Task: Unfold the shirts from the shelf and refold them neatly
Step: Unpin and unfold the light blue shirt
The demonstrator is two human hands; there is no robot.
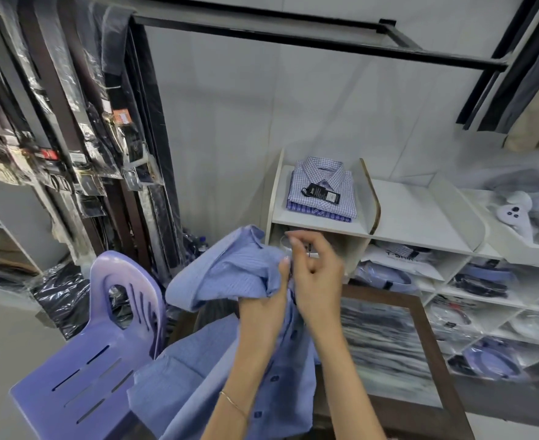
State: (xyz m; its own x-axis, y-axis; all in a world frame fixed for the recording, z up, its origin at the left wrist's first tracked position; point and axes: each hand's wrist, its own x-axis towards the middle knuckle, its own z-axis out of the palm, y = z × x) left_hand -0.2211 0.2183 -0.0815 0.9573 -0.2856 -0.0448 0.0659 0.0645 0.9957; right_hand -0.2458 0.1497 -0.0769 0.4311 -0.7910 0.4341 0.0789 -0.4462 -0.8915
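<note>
Blue shirt (230,281) hangs half-unfolded in front of the white shelf (322,223) — left hand (261,312) grips its placket, fingers curled round the cloth, right hand (315,274) pinches something small at the collar. Folded checked shirts (322,192) sit on the shelf top.

I see the blue shirt (230,281) as soft matt woven cloth, creased, with dark glossy buttons. Checked folded shirts (322,192) are crisp cloth with a black card tag. Shelf (414,211) is smooth matt white board. Chair (81,369) is glossy lilac plastic. Hanging belts (81,122) sit in shiny crinkled plastic sleeves. Table (433,344) has a dark wood frame and reflective glass top.
</note>
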